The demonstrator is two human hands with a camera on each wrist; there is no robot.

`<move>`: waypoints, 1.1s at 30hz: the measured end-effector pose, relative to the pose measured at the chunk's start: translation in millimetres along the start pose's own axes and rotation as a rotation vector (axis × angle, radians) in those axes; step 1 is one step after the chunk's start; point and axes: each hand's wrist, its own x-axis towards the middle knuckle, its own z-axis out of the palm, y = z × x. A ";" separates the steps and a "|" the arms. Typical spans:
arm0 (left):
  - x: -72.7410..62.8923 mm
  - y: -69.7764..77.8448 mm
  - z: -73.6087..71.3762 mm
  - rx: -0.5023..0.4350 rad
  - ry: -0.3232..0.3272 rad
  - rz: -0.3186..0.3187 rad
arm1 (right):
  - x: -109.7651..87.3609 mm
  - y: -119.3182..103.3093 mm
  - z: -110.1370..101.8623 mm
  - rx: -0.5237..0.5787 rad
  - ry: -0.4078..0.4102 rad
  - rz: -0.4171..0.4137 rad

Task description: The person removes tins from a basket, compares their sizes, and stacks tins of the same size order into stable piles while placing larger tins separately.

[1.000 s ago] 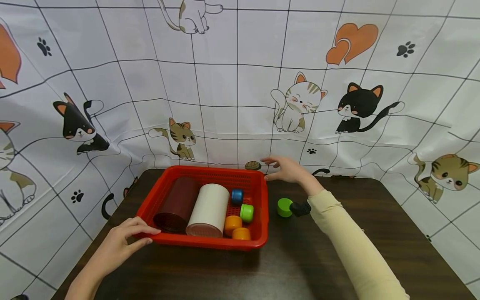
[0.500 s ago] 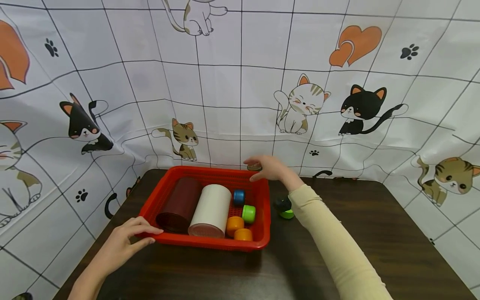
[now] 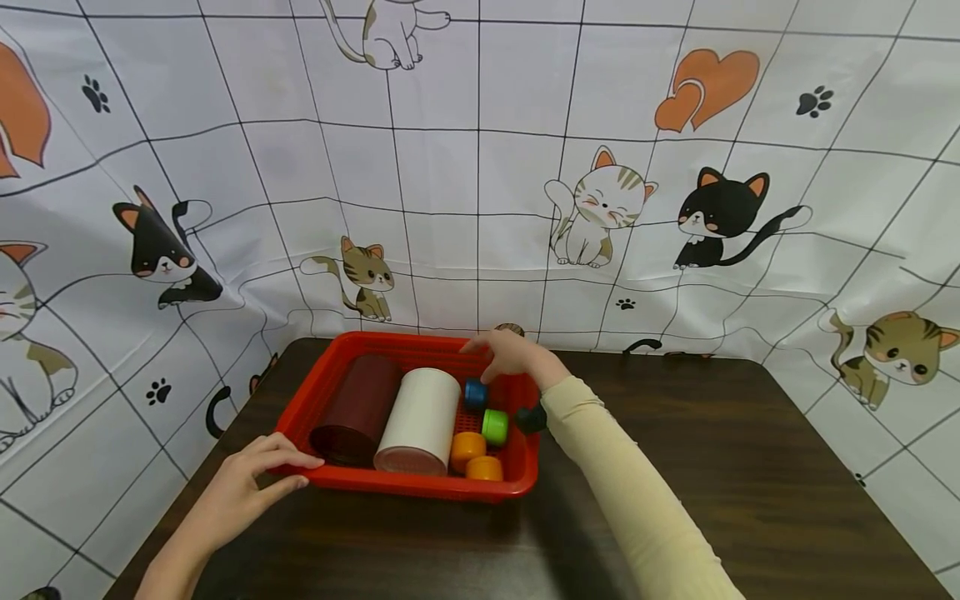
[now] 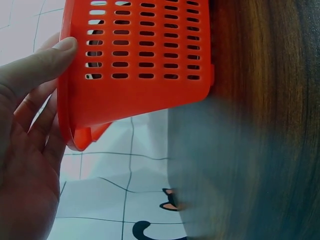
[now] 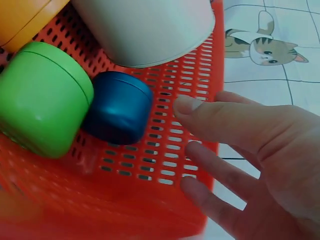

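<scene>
A red plastic basket [image 3: 480, 493] stands on the dark wooden table. My left hand [image 3: 242, 492] grips its near left corner; in the left wrist view the thumb [image 4: 64, 46] lies on the outer wall, fingers behind the rim. Inside lie a dark brown cylinder [image 3: 358, 408], a white cylinder [image 3: 420, 417], a small blue jar [image 3: 476, 392], a lime green jar [image 3: 495, 426] and two orange jars [image 3: 468, 450]. Over the back right part of the basket, my right hand [image 3: 512, 353] holds nothing. Its relaxed, parted fingers are close to the blue jar, apart from it.
A white sheet [image 3: 435, 183] printed with cats and grid lines hangs behind and beside the table. The dark wooden tabletop [image 3: 705, 450] extends to the right of the basket. A dark wrist camera [image 3: 530, 419] sits below my right wrist.
My right hand has moved left from beyond the basket's right edge to over its back right part. The forearm now covers the spot where a green round object showed. My left hand stays put.
</scene>
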 end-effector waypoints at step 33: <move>-3.0 -4.4 1.9 -0.048 -0.017 -0.040 | 19.8 -3.9 35.6 -0.130 -0.177 0.148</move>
